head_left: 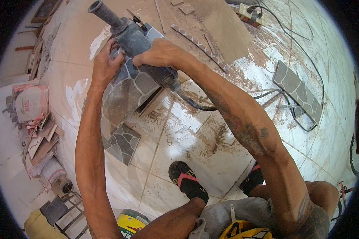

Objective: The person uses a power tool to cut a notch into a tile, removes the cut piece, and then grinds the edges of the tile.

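A dusty grey power tool (137, 42) with a black cord lies across the top left, above a stone-patterned tile (125, 95). My right hand (157, 53) is wrapped over the tool's body, its thumb pointing left. My left hand (109, 59) is at the tool's left side, its fingers bent near the front of the tool and the tile's edge; what its fingertips pinch, if anything, is too small to make out. The tool hides part of the tile and its cutting end. A smaller patterned tile piece (123, 143) lies below on the floor.
Another patterned tile (297, 89) lies at the right beside a looping black cable. A power strip (251, 16) sits at the top right. Cardboard (227, 34) and a marked strip (197, 46) lie beyond the tool. Bags and scraps line the left; a bucket (132, 223) stands below.
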{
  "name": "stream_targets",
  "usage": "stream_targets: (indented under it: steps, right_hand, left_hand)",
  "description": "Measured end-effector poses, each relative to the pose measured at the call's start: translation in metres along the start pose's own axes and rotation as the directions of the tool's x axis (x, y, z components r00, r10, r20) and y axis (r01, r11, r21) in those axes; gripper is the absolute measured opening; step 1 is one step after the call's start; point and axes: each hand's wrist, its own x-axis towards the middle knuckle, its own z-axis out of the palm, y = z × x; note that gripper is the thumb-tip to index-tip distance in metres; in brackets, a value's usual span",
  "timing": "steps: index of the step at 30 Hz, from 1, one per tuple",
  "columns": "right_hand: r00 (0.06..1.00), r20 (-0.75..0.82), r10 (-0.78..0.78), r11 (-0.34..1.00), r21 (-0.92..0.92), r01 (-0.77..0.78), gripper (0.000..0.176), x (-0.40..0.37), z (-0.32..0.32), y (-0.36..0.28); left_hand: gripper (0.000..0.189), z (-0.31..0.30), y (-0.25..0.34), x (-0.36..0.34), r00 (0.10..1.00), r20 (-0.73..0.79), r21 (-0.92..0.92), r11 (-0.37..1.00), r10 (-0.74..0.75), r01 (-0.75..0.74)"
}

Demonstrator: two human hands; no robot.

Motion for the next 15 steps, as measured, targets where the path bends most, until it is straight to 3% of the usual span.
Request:
stream_targets:
  steps: [15]
  right_hand:
    - [1.0, -0.005, 0.017, 1.0, 0.005, -0.017, 0.072, -0.003, 0.0, -0.001]
  left_hand:
    - [0.052, 0.001, 0.001, -0.001, 1.0, 0.007, -0.066, 0.997, -0.029, 0.03]
